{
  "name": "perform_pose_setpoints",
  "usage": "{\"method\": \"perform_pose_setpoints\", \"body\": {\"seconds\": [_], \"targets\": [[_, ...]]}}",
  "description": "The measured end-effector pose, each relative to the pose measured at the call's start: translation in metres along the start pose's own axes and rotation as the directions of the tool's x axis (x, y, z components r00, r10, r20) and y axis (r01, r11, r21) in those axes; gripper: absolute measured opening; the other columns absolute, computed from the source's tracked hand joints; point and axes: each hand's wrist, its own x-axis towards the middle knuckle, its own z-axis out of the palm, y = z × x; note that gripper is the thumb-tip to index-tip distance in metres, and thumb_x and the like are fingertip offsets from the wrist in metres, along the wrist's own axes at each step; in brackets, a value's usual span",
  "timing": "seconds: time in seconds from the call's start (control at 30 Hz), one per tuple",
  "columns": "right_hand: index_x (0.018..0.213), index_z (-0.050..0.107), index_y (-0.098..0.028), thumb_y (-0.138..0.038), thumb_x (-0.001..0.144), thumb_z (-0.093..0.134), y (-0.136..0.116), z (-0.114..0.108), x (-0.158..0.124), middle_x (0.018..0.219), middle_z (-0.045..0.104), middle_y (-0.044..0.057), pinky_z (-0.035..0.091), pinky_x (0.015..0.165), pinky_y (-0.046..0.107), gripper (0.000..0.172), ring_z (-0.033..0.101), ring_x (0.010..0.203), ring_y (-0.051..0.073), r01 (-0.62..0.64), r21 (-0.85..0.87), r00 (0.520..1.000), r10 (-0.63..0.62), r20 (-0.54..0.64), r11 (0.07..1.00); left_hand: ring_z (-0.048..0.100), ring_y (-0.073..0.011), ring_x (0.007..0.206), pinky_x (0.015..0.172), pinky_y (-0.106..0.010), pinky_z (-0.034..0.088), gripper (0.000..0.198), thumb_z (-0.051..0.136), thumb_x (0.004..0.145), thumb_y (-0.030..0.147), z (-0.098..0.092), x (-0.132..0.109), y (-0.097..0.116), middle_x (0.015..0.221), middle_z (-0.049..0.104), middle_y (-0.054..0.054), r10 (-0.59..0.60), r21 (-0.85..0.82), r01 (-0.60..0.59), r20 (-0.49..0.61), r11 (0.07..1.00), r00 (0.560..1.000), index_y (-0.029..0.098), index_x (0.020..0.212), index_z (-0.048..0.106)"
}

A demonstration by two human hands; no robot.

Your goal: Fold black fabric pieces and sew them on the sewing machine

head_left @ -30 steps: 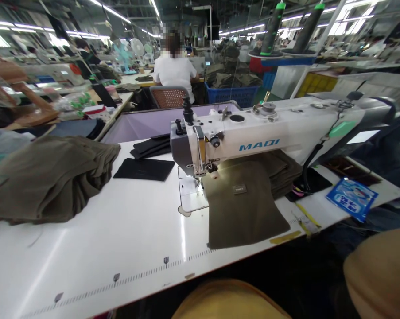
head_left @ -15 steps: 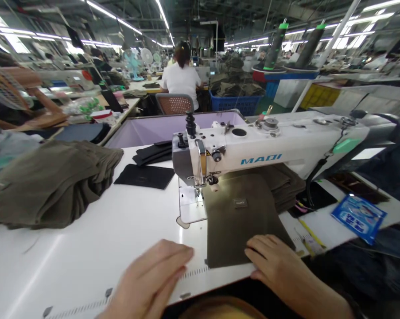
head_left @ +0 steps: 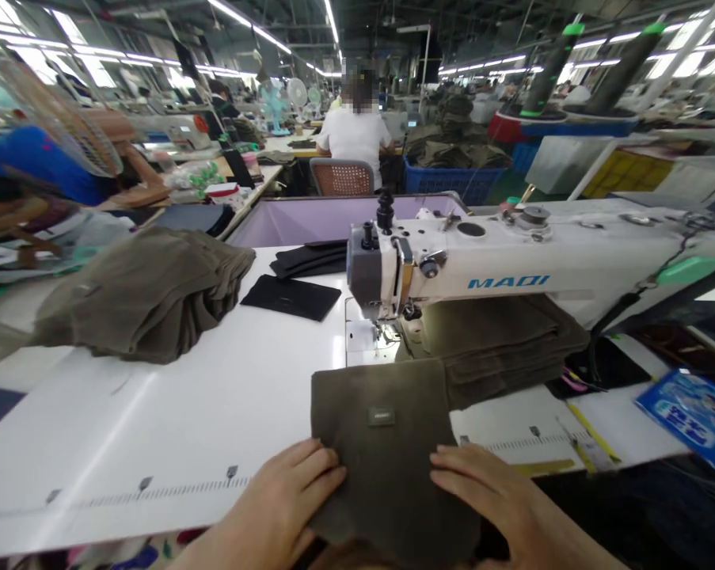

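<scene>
An olive-brown fabric panel (head_left: 386, 459) with a small label patch lies in front of the sewing machine, its near end over the table's front edge. At its left edge, my left hand (head_left: 291, 491) has its fingers on top and grips the cloth. My right hand (head_left: 488, 491) holds the right edge the same way, thumb hidden. Just beyond the panel is the needle area of the white sewing machine (head_left: 500, 261). A stack of similar olive panels (head_left: 505, 340) rests under the machine's arm.
A large pile of olive fabric (head_left: 149, 293) sits on the left of the white table (head_left: 214, 412). Black pieces (head_left: 291, 297) lie left of the machine head. A blue packet (head_left: 695, 416) is at the right. A person in white (head_left: 357, 134) sits ahead.
The olive panel has come out from beside the needle toward me and left. My left hand, apart from it before, now grips its left edge; my right hand stays at the right edge.
</scene>
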Motion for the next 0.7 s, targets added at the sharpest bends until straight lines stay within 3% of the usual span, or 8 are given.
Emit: {"method": "perform_pose_setpoints", "body": {"seconds": [0.07, 0.13, 0.23, 0.33, 0.4, 0.5, 0.6, 0.7], "targets": [[0.125, 0.046, -0.018, -0.04, 0.066, 0.069, 0.004, 0.007, 0.008, 0.123, 0.054, 0.011, 0.041, 0.097, 0.04, 0.067, 0.052, 0.111, 0.025, 0.072, -0.003, 0.996, -0.072, 0.053, 0.997, 0.056, -0.0188, 0.091, 0.081, -0.031, 0.049, 0.039, 0.039, 0.072, 0.007, -0.004, -0.019, -0.011, 0.101, 0.061, -0.007, -0.123, -0.088, 0.119, -0.052, 0.989, 0.991, 0.02, 0.106, 0.056], [0.117, 0.054, -0.02, -0.025, 0.074, 0.061, 0.006, 0.015, 0.022, 0.12, 0.056, 0.009, 0.035, 0.1, 0.045, 0.044, 0.052, 0.111, 0.024, 0.058, 0.046, 0.998, -0.059, 0.025, 0.997, 0.057, -0.0161, 0.093, 0.083, -0.028, 0.048, 0.034, 0.036, 0.078, 0.009, -0.008, -0.029, -0.021, 0.101, 0.061, -0.005, -0.239, -0.185, 0.222, -0.078, 0.957, 0.968, 0.021, 0.102, 0.057], [0.091, 0.064, -0.02, -0.012, 0.078, 0.048, 0.009, 0.024, 0.049, 0.105, 0.064, 0.006, 0.043, 0.093, 0.04, 0.023, 0.058, 0.102, 0.021, -0.123, 0.275, 0.987, 0.147, -0.066, 0.953, 0.055, -0.0155, 0.102, 0.089, -0.028, 0.044, 0.026, 0.043, 0.083, 0.018, -0.013, -0.03, -0.033, 0.113, 0.057, -0.004, -0.349, -0.295, 0.311, -0.085, 0.904, 0.933, 0.023, 0.105, 0.057], [0.087, 0.062, -0.018, -0.022, 0.08, 0.048, 0.015, 0.028, 0.075, 0.087, 0.068, 0.006, 0.052, 0.074, 0.032, 0.016, 0.063, 0.081, 0.019, -0.334, 0.52, 0.889, 0.446, -0.102, 0.786, 0.054, -0.018, 0.104, 0.09, -0.03, 0.044, 0.029, 0.053, 0.078, 0.022, -0.016, -0.022, -0.041, 0.118, 0.055, -0.005, -0.404, -0.383, 0.344, -0.085, 0.857, 0.911, 0.022, 0.106, 0.056], [0.098, 0.056, -0.018, -0.03, 0.08, 0.051, 0.019, 0.033, 0.086, 0.085, 0.067, 0.006, 0.052, 0.072, 0.032, 0.022, 0.064, 0.077, 0.018, -0.364, 0.653, 0.828, 0.552, -0.1, 0.664, 0.057, -0.0168, 0.095, 0.081, -0.027, 0.047, 0.017, 0.048, 0.08, 0.021, -0.017, -0.017, -0.044, 0.109, 0.059, -0.005, -0.441, -0.444, 0.363, -0.083, 0.819, 0.894, 0.019, 0.092, 0.06], [0.125, 0.033, -0.021, -0.03, 0.08, 0.052, 0.024, 0.042, 0.088, 0.091, 0.066, 0.005, 0.052, 0.075, 0.033, 0.05, 0.064, 0.08, 0.017, -0.296, 0.776, 0.819, 0.566, -0.094, 0.557, 0.059, -0.0146, 0.079, 0.069, -0.024, 0.047, 0.022, 0.039, 0.085, 0.023, -0.015, -0.012, -0.047, 0.09, 0.063, -0.003, -0.532, -0.472, 0.422, -0.121, 0.774, 0.838, 0.018, 0.076, 0.059], [0.129, 0.03, -0.023, -0.028, 0.081, 0.051, 0.023, 0.047, 0.084, 0.077, 0.063, 0.001, 0.052, 0.067, 0.029, 0.053, 0.062, 0.069, 0.015, -0.338, 0.641, 0.797, 0.572, -0.194, 0.689, 0.058, -0.0145, 0.067, 0.062, -0.025, 0.047, 0.02, 0.041, 0.084, 0.03, -0.006, -0.009, -0.051, 0.072, 0.061, 0.0, -0.642, -0.422, 0.531, -0.178, 0.735, 0.746, 0.018, 0.076, 0.056], [0.098, 0.058, -0.022, -0.025, 0.082, 0.049, 0.02, 0.043, 0.083, 0.068, 0.056, 0.0, 0.048, 0.061, 0.024, 0.018, 0.057, 0.064, 0.013, -0.371, 0.398, 0.837, 0.488, -0.248, 0.839, 0.06, -0.0141, 0.067, 0.062, -0.026, 0.05, 0.025, 0.045, 0.082, 0.029, 0.006, -0.01, -0.055, 0.077, 0.062, 0.001, -0.712, -0.437, 0.577, -0.268, 0.69, 0.649, 0.02, 0.105, 0.049]]}}
